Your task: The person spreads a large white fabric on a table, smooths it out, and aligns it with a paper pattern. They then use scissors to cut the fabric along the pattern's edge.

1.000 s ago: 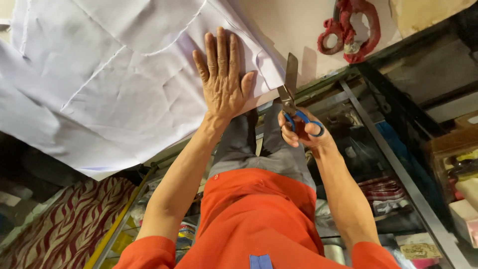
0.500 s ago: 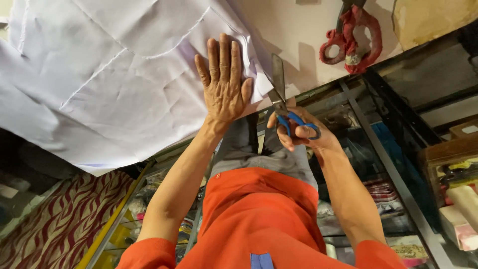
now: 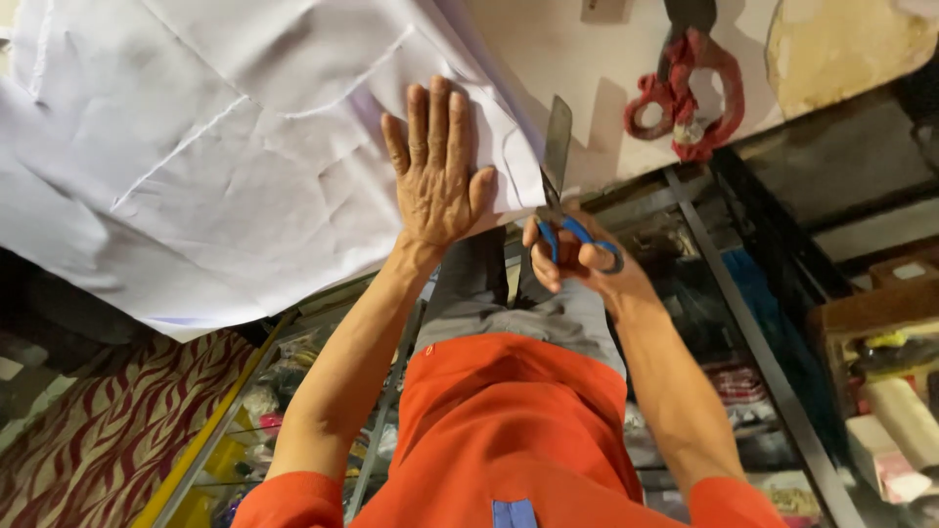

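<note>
White cloth [image 3: 225, 147] with faint marked lines lies spread over a pale tabletop [image 3: 606, 59]. My left hand [image 3: 435, 171] presses flat on the cloth near its right edge, fingers apart. My right hand [image 3: 577, 259] grips blue-handled scissors [image 3: 558, 186], whose blades point up along the cloth's edge just right of my left hand. I wear an orange top and grey trousers.
A second pair of scissors with red handles [image 3: 690, 98] lies on the table at the upper right. Below the table edge are metal shelf frames [image 3: 763, 342] with assorted goods. A red patterned fabric [image 3: 108, 420] lies at the lower left.
My right hand has carried the scissors left and up along the cloth edge, closer to my left hand. My left hand stays pressed on the cloth.
</note>
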